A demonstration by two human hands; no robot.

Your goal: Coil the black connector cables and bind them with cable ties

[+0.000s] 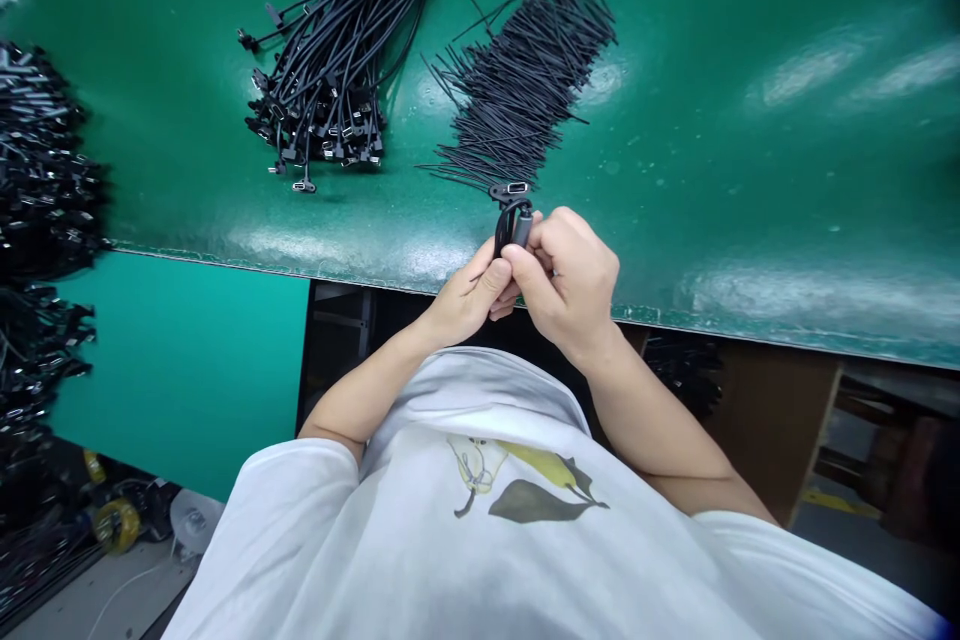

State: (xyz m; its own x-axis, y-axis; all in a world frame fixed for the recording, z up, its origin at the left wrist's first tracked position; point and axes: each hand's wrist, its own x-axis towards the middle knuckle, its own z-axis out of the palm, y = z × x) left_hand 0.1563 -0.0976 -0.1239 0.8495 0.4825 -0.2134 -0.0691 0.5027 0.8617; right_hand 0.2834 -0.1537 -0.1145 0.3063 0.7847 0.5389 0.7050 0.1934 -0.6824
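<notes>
A black cable [504,228], folded into a short bundle, is held between my two hands just over the near table edge. Its flat connector with a metal-rimmed opening points away from me at the top, and a grey cylindrical plug end lies along the bundle's right side. My left hand [471,298] pinches the bundle from the left with thumb and fingers. From the right, my right hand [574,275] is closed on it, thumb near the plug end. Beyond the hands lies a pile of thin black ties [529,80]. What the curled right fingers hold besides the cable is hidden.
Long black cables with connectors [330,110] lie in a bunch at the back left of the green table [712,150]. A large heap of bundled cables [45,170] stands at the far left beside a lower green board [187,350]. Yellow tape rolls [116,523] sit below.
</notes>
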